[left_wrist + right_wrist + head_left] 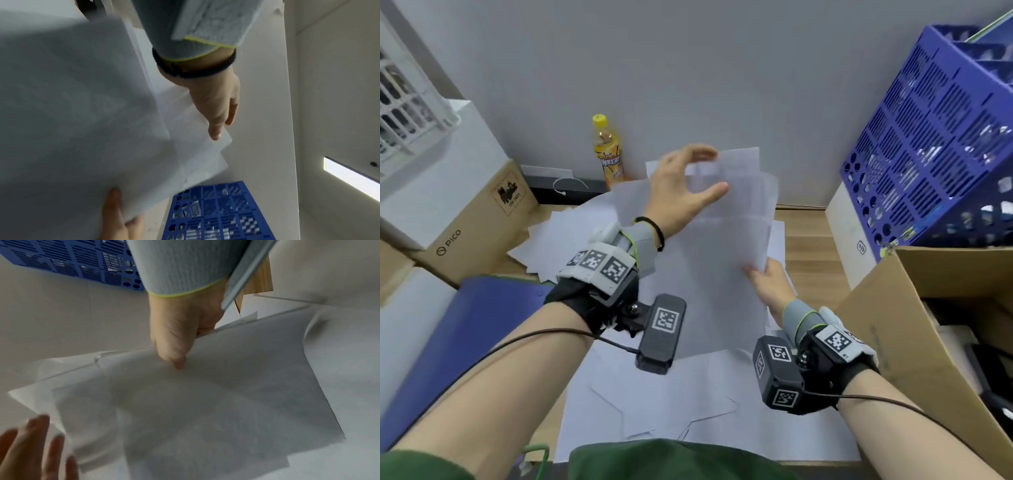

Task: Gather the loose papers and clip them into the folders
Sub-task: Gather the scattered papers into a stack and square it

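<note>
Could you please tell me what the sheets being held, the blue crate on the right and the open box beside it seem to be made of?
Sheets: thin matte white paper; they bend and let light through.
Blue crate: apparently moulded plastic, with slotted walls and a slight sheen.
Open box: brown cardboard, matte, with a raw flap edge.

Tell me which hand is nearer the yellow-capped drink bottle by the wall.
Left. The left hand hovers open at the raised papers' far edge, just right of the bottle; the right hand pinches their near right edge, farther off.

left hand (685, 186) fingers blurred, blue folder (458, 342) partly hidden by arm
</note>
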Available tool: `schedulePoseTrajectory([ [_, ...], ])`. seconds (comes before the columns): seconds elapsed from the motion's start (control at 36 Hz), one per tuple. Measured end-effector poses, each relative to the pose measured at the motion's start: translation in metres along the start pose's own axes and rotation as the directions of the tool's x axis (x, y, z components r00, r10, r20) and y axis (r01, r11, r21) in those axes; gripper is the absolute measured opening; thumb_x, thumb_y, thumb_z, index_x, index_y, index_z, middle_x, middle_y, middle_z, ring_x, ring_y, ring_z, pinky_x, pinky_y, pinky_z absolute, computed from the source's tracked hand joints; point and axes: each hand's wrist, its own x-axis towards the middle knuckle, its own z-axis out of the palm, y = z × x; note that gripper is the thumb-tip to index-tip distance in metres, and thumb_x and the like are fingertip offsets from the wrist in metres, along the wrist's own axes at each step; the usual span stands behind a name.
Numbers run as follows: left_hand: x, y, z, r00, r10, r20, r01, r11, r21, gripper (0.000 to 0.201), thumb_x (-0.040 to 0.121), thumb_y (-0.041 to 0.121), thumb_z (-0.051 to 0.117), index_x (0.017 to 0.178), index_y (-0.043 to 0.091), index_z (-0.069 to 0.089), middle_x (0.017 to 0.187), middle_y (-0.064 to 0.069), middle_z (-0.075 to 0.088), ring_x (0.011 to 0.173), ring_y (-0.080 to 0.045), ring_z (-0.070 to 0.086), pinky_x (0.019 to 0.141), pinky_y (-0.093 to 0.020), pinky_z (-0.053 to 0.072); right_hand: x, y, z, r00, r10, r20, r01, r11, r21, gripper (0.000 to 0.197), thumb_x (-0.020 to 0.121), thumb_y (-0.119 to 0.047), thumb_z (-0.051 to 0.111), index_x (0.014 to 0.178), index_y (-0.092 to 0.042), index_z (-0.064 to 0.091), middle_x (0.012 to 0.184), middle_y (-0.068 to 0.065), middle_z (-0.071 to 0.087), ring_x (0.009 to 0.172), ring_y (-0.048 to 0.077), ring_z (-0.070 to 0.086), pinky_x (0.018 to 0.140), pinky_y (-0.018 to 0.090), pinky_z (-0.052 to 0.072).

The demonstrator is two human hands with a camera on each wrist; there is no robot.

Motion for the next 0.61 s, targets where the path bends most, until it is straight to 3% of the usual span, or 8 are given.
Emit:
schedulePoseTrajectory([
  [0.06,-0.003,-0.012,-0.014,0.997,-0.026,-0.079,0.037,0.990,0.136,0.063,0.066,0.054,0.071,0.123,0.031,0.054,0.122,0.018,0.052,0.126,-0.013,0.042,0.111,-0.035,0.029,0.004,0.000,-0.008,0.997,0.010,-0.081,-0.007,0.999,0.041,0.019,0.095,-0.012,0.050,0.110,-0.017,0.060,0.108,0.009,0.066,0.102,0.030,0.063,0.095,0.046,0.050],
  [0.14,-0.016,-0.042,-0.029,0.984,-0.174,-0.043,0.175,0.984,0.035,0.096,0.057,0.062,0.077,0.139,0.028,0.038,0.139,0.011,0.038,0.135,-0.009,0.031,0.116,-0.038,0.025,0.011,-0.003,-0.017,0.984,0.015,-0.177,0.008,0.992,0.128,0.027,0.095,-0.012,0.050,0.121,-0.006,0.058,0.113,0.010,0.065,0.106,0.031,0.062,0.097,0.047,0.049],
  [0.22,-0.039,-0.064,-0.035,0.884,-0.446,0.142,0.464,0.876,-0.136,0.122,0.051,0.058,0.084,0.148,0.032,0.014,0.156,0.003,0.018,0.143,-0.014,0.022,0.117,-0.037,0.022,0.013,-0.013,-0.019,0.976,-0.019,-0.217,0.060,0.981,0.187,0.030,0.094,-0.010,0.052,0.123,-0.003,0.057,0.112,0.011,0.066,0.106,0.031,0.063,0.095,0.046,0.050],
  [0.28,-0.057,-0.072,-0.034,0.812,-0.519,0.266,0.570,0.802,-0.176,0.124,0.057,0.041,0.088,0.150,0.033,0.006,0.158,-0.001,0.018,0.142,-0.017,0.026,0.114,-0.035,0.026,0.012,-0.023,-0.016,0.977,-0.064,-0.203,0.111,0.967,0.228,0.027,0.095,-0.008,0.051,0.121,-0.005,0.058,0.106,0.008,0.067,0.097,0.025,0.065,0.090,0.039,0.053],
  [0.39,-0.084,-0.084,-0.025,0.797,-0.513,0.320,0.598,0.746,-0.293,0.101,0.060,0.025,0.087,0.141,0.022,0.027,0.131,-0.001,0.058,0.117,-0.012,0.059,0.095,-0.032,0.051,0.013,-0.035,-0.010,0.985,-0.127,-0.114,0.154,0.952,0.266,0.017,0.094,-0.004,0.052,0.103,-0.015,0.062,0.093,0.000,0.068,0.083,0.016,0.065,0.081,0.033,0.054],
  [0.47,-0.091,-0.087,-0.019,0.837,-0.492,0.240,0.544,0.790,-0.281,0.058,0.073,0.013,0.082,0.123,0.020,0.055,0.117,0.005,0.067,0.105,-0.002,0.064,0.086,-0.024,0.051,0.013,-0.040,-0.006,0.989,-0.134,-0.060,0.145,0.960,0.241,0.022,0.093,-0.001,0.051,0.090,-0.019,0.063,0.092,0.000,0.068,0.084,0.020,0.064,0.084,0.036,0.051],
  [0.56,-0.097,-0.091,-0.018,0.839,-0.520,0.161,0.544,0.804,-0.240,0.035,0.078,0.011,0.077,0.106,0.027,0.063,0.105,0.014,0.067,0.089,0.006,0.065,0.079,-0.019,0.050,0.013,-0.036,-0.002,0.995,-0.102,-0.015,0.103,0.975,0.195,0.019,0.095,-0.005,0.050,0.101,-0.017,0.064,0.099,0.002,0.068,0.095,0.022,0.064,0.092,0.039,0.050],
  [0.61,-0.104,-0.099,-0.018,0.811,-0.562,0.165,0.585,0.781,-0.219,0.032,0.080,0.012,0.076,0.105,0.027,0.063,0.103,0.012,0.067,0.091,0.004,0.063,0.086,-0.023,0.050,0.012,-0.026,0.000,0.999,-0.048,0.018,0.045,0.989,0.141,0.023,0.096,-0.010,0.050,0.116,-0.016,0.060,0.108,0.003,0.067,0.103,0.023,0.062,0.096,0.039,0.048],
])
